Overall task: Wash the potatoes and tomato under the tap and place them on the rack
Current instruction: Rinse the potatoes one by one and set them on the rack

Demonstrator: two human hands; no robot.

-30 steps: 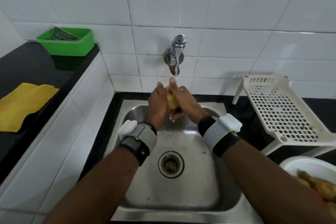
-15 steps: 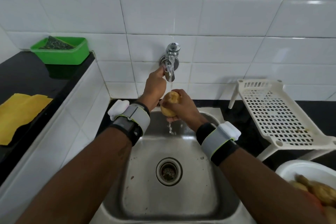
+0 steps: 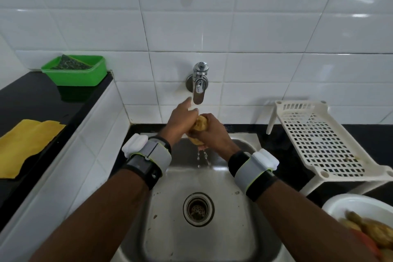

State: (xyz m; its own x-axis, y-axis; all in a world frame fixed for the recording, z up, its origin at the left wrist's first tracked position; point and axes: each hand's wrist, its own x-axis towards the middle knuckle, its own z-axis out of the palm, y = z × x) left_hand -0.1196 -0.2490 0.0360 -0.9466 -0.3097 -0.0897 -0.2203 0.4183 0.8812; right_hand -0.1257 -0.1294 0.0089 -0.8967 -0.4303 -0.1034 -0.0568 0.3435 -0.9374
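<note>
— Steel sink (image 3: 229, 229) under both hands, is that right?

— Yes. The right hand (image 3: 214, 134) is curled around a yellowish potato (image 3: 198, 126), gripping it from the right side and from below. Water drips off that hand into the basin.

— And the left hand (image 3: 180, 120)?

— It rests against the potato's left side, fingers loosely extended, with the index finger pointing up toward the tap (image 3: 198, 87). I can't tell whether it really grips the potato or only touches it.

— Where is the rack (image 3: 314, 140)?

— To the right of the right hand, a white perforated plastic rack standing on the black tabletop (image 3: 365, 140), apart from the hands.

— Anything else nearby?

— Below and right of the right forearm, a white bowl (image 3: 348, 204) with more potatoes (image 3: 374, 232) and something orange-red, blurred. Far left of the left hand lie a yellow cloth (image 3: 23, 144) and a green tub (image 3: 78, 74)
</note>
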